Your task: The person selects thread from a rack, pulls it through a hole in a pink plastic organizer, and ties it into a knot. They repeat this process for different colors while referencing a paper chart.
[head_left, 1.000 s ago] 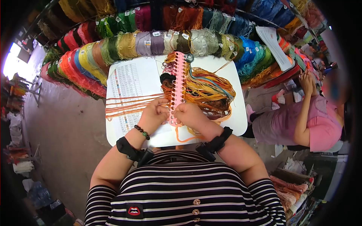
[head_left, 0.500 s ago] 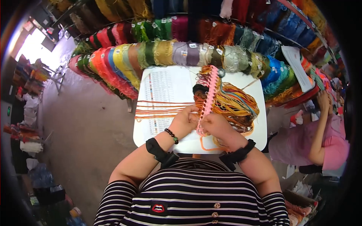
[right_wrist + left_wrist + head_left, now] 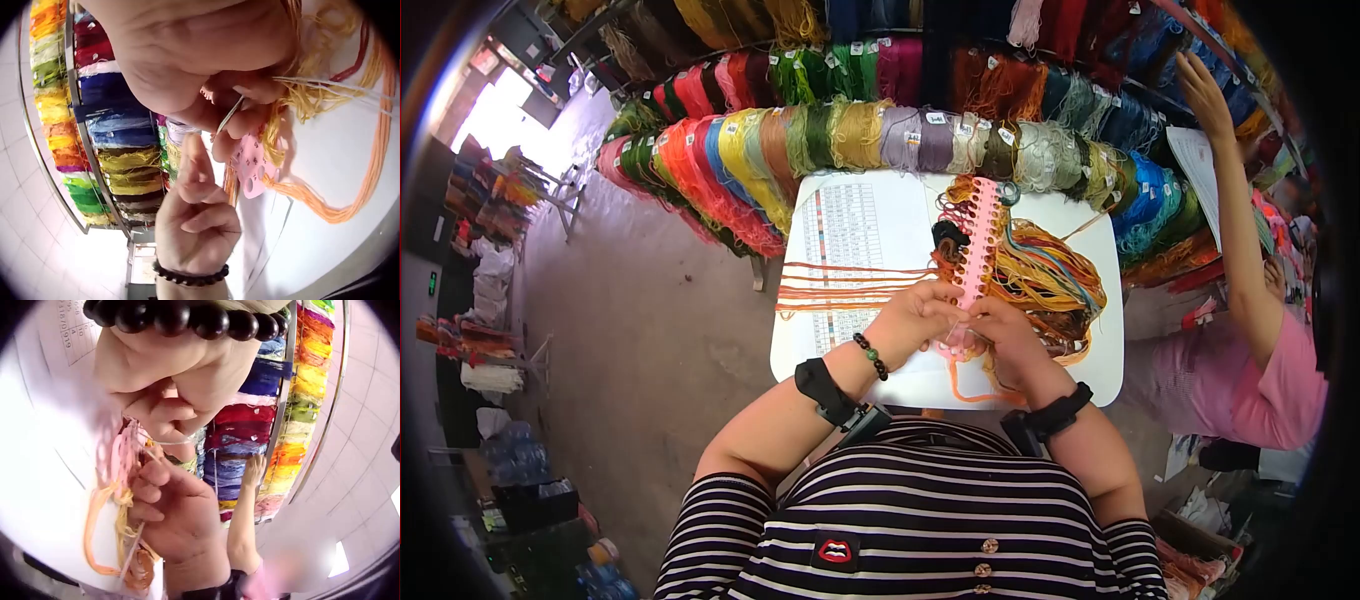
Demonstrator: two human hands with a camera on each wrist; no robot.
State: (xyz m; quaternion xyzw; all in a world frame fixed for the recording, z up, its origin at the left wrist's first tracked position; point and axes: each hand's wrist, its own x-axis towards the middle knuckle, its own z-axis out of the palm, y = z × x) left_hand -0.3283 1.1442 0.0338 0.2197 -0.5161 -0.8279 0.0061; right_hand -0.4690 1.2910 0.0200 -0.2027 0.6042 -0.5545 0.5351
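Observation:
A long pink card with rows of holes [image 3: 978,245] lies on the white table [image 3: 1090,385], with coloured threads looped through its edges. My left hand [image 3: 915,315], wearing a beaded bracelet, is over the card's near end, its fingers curled at a thin pale thread [image 3: 178,441]. Close against it, my right hand [image 3: 1015,340] pinches the same pale thread between thumb and fingers; more pale strands [image 3: 331,84] trail out behind. The card's near end is partly hidden by my hands. An orange thread bundle [image 3: 312,203] loops from that end onto the table.
A printed chart [image 3: 850,225] lies at left, orange strands [image 3: 840,270] across it. Mixed threads [image 3: 1055,265] spread right of the card. Racks of tagged skeins [image 3: 810,135] curve behind the table. At right, another person raises an arm [image 3: 1235,200] toward the racks.
The head view has shifted, so the table appears farther right. My hands have come together over the card's near end. The other person's arm has risen toward the hanging skeins.

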